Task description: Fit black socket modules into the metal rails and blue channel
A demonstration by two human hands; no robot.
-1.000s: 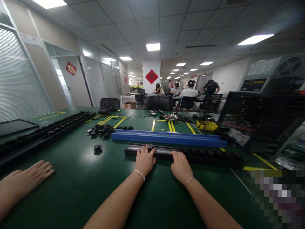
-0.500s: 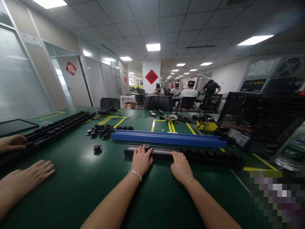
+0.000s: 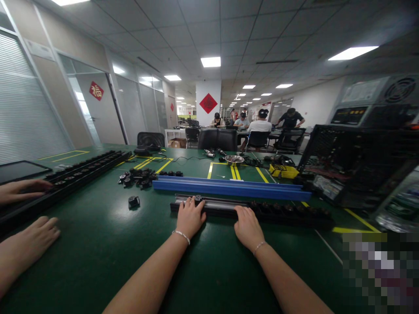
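In front of me a long black rail (image 3: pixel 222 205) with a silvery channel lies across the table. My left hand (image 3: pixel 190 216) is at its left part, fingers closed about a small black socket-like module (image 3: pixel 198 198) seated in the channel; the fingers partly hide it. Over the rail's near edge, further right, the fingers of my right hand (image 3: pixel 248 222) are bent and grip it. Several similar dark modules (image 3: pixel 288 208) fill the rail's right end. One loose module (image 3: pixel 133 202) stands on the table to the left.
Behind the rail lies a blue channel strip (image 3: pixel 229 187). A pile of black modules (image 3: pixel 139 178) is at its left. A co-worker's hands (image 3: pixel 36 237) are beside another filled rail (image 3: pixel 81 174). Back right are a metal bowl (image 3: pixel 235 159), a yellow box (image 3: pixel 283 172) and a computer case (image 3: pixel 356 165).
My left hand and the module have shifted slightly left along the rail. My right hand has stayed in place. The co-worker's near hand has drawn back left; their other hand has lifted and shifted right.
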